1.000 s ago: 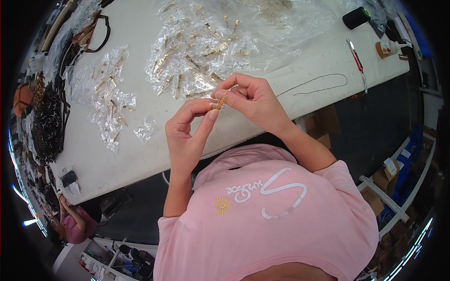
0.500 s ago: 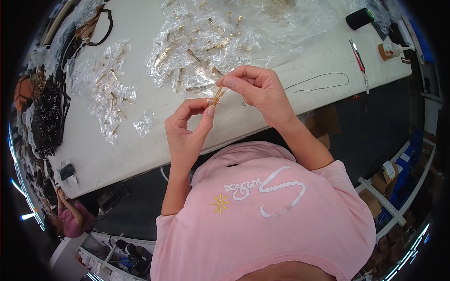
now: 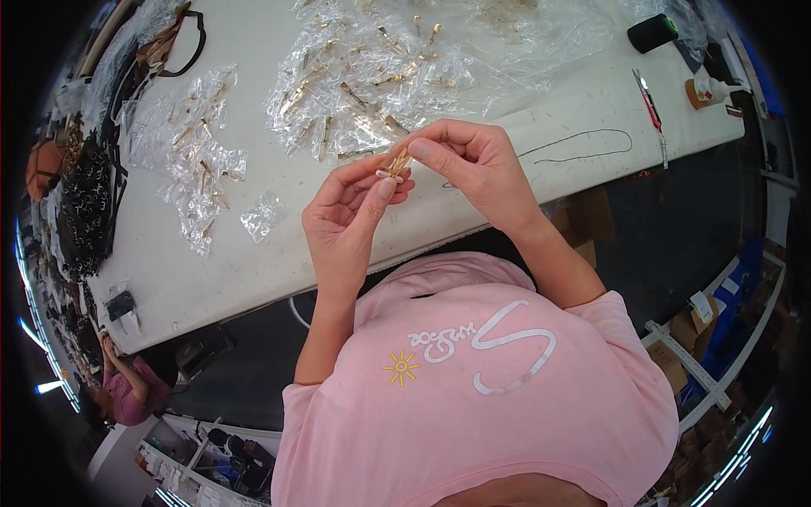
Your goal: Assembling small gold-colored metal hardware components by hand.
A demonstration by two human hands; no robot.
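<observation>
My left hand (image 3: pixel 348 213) and my right hand (image 3: pixel 473 165) meet above the near edge of the white table (image 3: pixel 279 262). Between their fingertips they pinch a small gold-coloured metal clip (image 3: pixel 397 162), with a bit of clear wrapping at its lower end. My left thumb and forefinger grip it from below, my right fingers from above. Just beyond the hands lies a heap of clear plastic bags with more gold metal pieces (image 3: pixel 372 76).
A second scatter of small clear bags (image 3: pixel 190 160) lies left on the table. A black cord (image 3: pixel 583 145), red-handled snips (image 3: pixel 649 100) and a black spool (image 3: pixel 651 32) lie at right. Dark bags and hardware (image 3: pixel 80 211) crowd the left edge. Another person (image 3: pixel 127 389) sits lower left.
Both hands have stayed together over the table edge, turning the small gold piece between the fingertips. The view has shifted slightly; nothing was put down or picked up.
</observation>
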